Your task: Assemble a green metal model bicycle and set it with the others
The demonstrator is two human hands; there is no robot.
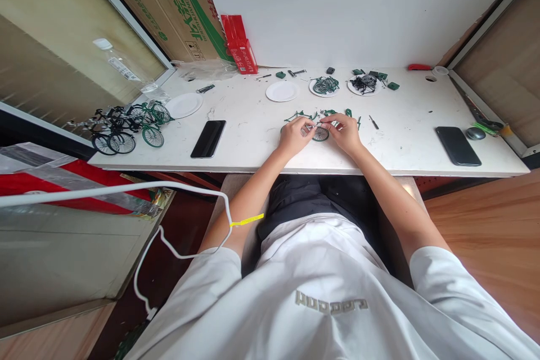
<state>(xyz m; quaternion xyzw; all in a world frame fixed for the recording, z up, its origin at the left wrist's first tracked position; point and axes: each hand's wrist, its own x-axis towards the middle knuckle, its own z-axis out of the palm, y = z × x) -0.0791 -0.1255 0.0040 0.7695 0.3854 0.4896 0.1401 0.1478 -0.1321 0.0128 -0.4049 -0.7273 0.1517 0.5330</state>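
My left hand (296,135) and my right hand (342,132) meet over the white table, fingertips almost touching. Each is closed in a pinch around something small that I cannot make out. Just below and between them shows a small spoked wheel (320,134). Green miniature bicycle parts (329,113) lie right behind the fingers, and more stick out beside them. A small dark screwdriver (373,122) rests to the right of my right hand. Farther back, one plate (312,90) bears green wheels and parts, and another (352,89) bears black ones.
Several small bicycles (122,142) stand at the left, near an empty plate (184,106) and a phone (208,139). Another phone (458,146) lies at the right. A bare plate (282,91) and a red box (244,56) are at the back. A white cable (181,185) hangs at lower left.
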